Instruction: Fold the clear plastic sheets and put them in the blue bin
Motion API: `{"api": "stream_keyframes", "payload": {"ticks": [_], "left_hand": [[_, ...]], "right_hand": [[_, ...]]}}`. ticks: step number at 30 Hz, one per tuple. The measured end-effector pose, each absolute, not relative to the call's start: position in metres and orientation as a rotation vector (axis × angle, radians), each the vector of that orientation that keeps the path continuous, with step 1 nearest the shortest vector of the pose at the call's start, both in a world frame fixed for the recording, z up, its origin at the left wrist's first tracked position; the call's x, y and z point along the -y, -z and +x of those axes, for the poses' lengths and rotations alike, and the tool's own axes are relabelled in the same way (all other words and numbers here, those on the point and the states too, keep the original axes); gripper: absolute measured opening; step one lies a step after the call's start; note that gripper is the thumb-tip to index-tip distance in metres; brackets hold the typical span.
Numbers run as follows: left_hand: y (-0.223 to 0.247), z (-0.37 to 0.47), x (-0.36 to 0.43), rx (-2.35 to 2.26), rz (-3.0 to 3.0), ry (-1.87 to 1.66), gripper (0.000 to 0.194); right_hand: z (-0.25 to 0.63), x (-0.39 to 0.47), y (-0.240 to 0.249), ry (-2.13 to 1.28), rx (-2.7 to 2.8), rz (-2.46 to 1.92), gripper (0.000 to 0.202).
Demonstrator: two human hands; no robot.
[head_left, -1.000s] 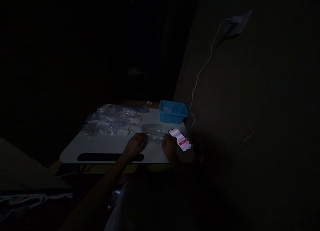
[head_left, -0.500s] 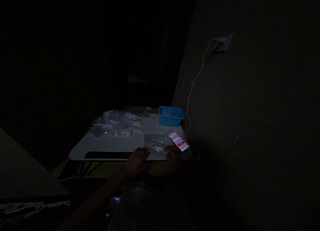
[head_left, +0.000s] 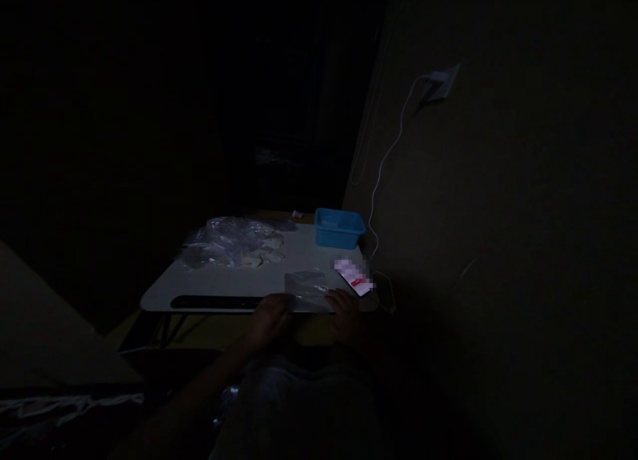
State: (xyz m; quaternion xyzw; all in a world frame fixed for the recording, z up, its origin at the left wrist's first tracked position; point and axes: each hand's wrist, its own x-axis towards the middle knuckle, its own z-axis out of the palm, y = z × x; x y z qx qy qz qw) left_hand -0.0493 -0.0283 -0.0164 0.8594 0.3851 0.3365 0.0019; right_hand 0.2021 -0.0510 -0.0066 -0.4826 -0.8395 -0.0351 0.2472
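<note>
Left hand (head_left: 270, 312) and right hand (head_left: 344, 310), murky in shadow, at clear plastic (head_left: 305, 285) (grip impossible to tell)

Gloom fills the view, near black at twelve o'clock. The phone (head_left: 351, 273) at five glows brightest, partly masked by pixel blocks. Weak light greys the table (head_left: 224, 282) at eight; glints streak the plastic (head_left: 224, 239) at nine. Beneath the socket (head_left: 450, 82) at two lies shadow. Fine detail is murky.
</note>
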Motion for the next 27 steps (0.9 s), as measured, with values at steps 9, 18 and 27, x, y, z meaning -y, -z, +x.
{"api": "stream_keyframes", "payload": {"ticks": [9,18,27], "left_hand": [[0.002,-0.046,0.023,-1.24,2.247,-1.127,0.026],[-0.001,-0.045,0.021,-1.196,1.97,-1.217,0.026],[-0.006,-0.05,0.005,-1.288,1.947,-1.052,0.027]], "right_hand": [[0.183,0.034,0.004,-0.023,2.047,-1.261,0.039],[0.174,0.011,0.009,-0.304,1.891,-1.293,0.023],[0.177,-0.001,0.012,-0.649,1.714,-1.359,0.029]]}}
